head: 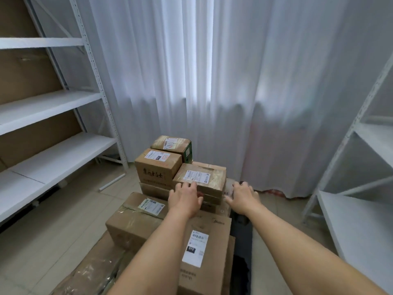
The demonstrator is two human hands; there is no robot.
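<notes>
Your left hand [185, 198] rests with straight, spread fingers on the near top edge of the small box [200, 177] and hides that edge. Your right hand [244, 196], fingers loose, lies just beside the box's right side; contact is unclear. The box lies atop other boxes [158, 169].
</notes>
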